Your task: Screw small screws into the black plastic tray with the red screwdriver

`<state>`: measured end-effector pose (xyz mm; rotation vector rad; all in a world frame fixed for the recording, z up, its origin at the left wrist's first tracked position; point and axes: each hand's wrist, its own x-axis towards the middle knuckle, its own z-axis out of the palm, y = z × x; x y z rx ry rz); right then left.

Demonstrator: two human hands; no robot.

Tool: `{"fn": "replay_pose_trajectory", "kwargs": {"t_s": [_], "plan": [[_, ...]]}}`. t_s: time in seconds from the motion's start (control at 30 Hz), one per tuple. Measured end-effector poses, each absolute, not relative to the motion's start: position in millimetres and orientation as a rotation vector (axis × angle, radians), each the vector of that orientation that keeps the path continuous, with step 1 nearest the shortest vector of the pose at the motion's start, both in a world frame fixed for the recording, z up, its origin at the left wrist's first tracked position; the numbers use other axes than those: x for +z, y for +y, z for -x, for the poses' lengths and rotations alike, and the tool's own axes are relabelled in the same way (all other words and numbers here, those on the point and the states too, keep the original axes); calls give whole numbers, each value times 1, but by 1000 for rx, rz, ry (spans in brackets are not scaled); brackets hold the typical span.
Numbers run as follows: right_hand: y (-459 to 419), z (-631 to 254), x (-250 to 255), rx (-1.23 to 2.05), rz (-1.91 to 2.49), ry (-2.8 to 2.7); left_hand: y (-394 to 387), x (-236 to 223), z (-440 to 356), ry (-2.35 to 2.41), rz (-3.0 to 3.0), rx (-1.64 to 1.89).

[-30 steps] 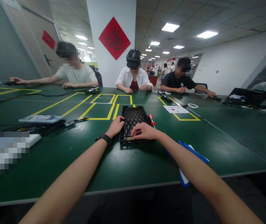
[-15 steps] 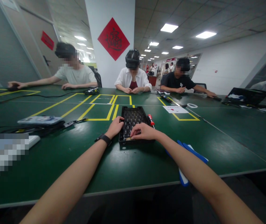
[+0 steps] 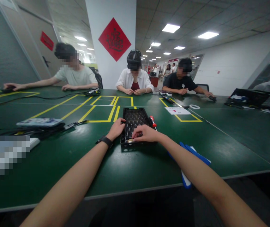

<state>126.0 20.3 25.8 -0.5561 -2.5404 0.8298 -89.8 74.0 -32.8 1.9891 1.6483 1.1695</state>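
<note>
A black plastic case [image 3: 138,118], open at the top with rows of round holes inside, lies on the green table in front of me. My left hand [image 3: 117,129] is closed on its left side, fingers over the rim. Inside the near end, my right hand [image 3: 144,133] has its fingertips pinched together by a small brass-coloured piece [image 3: 130,140]; what is between them is too small to make out. Touching or close to the case's right side is a screwdriver [image 3: 153,121] with a red and white handle.
Blue and white long items [image 3: 196,154] lie partly under my right forearm. At left are a phone-like slab [image 3: 40,122] on black cables and a white object [image 3: 34,143]. A printed paper [image 3: 177,111] and a white ring [image 3: 194,107] lie right. Several people sit opposite.
My hands and the case stay almost in place. Across the table on the right, a person's hand has drawn slightly back with a dark object.
</note>
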Motion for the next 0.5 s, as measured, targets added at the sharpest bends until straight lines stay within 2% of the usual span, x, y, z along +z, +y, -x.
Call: {"fn": "replay_pose_trajectory", "kwargs": {"t_s": [0.5], "plan": [[19, -126, 27, 868, 530, -2531, 74, -33, 90, 1661, -1987, 1159]]}}
